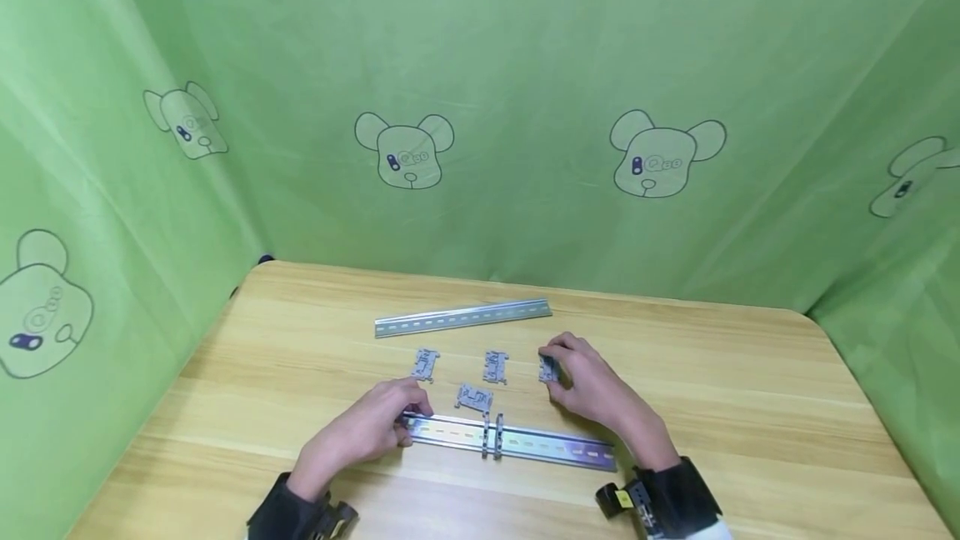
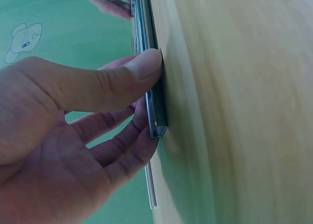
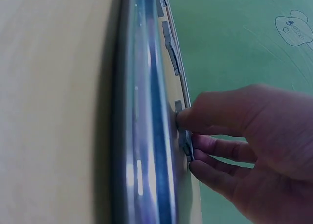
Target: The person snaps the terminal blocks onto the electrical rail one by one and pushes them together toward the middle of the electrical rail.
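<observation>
My left hand [image 1: 367, 427] grips the left end of a slotted metal DIN rail [image 1: 555, 447]. In the left wrist view, the thumb lies along one side of the rail [image 2: 157, 114] and the fingers curl behind it. Two thin terminal blocks [image 1: 498, 437] stand upright across the rail near its middle. Beyond the rail's right half, my right hand [image 1: 596, 386] pinches a grey terminal block [image 1: 548, 369] between thumb and fingers. The right wrist view shows this block [image 3: 184, 138] low at the table, partly hidden by the fingers.
Three more grey terminal blocks lie flat between the rails: one at left [image 1: 424, 364], one in the middle [image 1: 495, 367], one closer to the near rail [image 1: 475, 397]. A second DIN rail [image 1: 465, 319] lies behind them on the wooden table [image 1: 712, 373]. Green curtains [image 1: 525, 223] surround the table.
</observation>
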Motion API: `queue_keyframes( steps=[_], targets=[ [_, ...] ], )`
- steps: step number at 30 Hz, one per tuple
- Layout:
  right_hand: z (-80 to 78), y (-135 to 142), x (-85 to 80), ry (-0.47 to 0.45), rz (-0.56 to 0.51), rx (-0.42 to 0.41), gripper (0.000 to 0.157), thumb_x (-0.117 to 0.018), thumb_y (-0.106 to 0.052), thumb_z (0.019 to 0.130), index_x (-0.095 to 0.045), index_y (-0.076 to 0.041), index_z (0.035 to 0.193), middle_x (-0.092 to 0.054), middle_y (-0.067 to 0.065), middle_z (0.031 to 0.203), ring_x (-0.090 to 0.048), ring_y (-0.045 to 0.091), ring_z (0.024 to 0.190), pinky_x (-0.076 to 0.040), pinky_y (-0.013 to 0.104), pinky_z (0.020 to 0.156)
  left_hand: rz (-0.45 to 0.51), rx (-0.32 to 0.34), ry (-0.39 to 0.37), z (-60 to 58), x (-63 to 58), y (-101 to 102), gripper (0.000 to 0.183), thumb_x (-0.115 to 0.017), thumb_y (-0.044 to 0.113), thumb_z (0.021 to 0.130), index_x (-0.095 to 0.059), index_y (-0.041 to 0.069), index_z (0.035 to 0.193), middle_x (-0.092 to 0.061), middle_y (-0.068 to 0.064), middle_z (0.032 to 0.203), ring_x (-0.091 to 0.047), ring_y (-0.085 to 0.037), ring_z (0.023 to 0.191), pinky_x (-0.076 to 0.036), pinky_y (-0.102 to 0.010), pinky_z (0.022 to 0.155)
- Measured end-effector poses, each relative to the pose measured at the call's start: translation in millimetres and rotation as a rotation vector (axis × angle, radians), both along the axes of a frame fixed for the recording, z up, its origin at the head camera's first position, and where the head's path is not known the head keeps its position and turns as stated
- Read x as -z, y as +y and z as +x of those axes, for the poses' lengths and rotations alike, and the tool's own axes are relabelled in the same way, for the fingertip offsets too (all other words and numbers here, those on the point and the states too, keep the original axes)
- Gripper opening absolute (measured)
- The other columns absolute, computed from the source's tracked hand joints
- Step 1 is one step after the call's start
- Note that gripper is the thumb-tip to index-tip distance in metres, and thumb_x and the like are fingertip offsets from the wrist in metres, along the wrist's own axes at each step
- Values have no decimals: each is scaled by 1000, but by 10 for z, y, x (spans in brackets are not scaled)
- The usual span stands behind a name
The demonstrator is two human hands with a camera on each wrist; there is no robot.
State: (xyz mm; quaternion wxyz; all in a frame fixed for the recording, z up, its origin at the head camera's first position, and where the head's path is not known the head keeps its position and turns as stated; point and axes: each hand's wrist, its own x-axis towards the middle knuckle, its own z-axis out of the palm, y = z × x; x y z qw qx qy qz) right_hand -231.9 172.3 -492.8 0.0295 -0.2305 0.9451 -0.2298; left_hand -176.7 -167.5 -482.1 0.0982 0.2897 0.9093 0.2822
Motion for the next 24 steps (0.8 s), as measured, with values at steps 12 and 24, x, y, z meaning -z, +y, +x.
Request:
queue_keyframes(
  steps=[12,24],
  targets=[
    [192,256,-202,115,-180,-49,61,-82,-3,74,-62,7,131,-60,10,117,-67,27,100,-61,36,86,7,-2,5,17,-12,14,39,-85,-6,70,-71,12,101,-66,4,101,-62,-16,94,-56,-40,90],
    [506,621,-216,111,-339,-122,54,-82,10,66,-63,4,115,-64,12,112,-67,27,99,-62,36,82,15,-9,1,37,-29,17,39,-84,-7,70,-71,10,102,-69,-5,110,-62,-36,118,-46,-59,107]
  ],
)
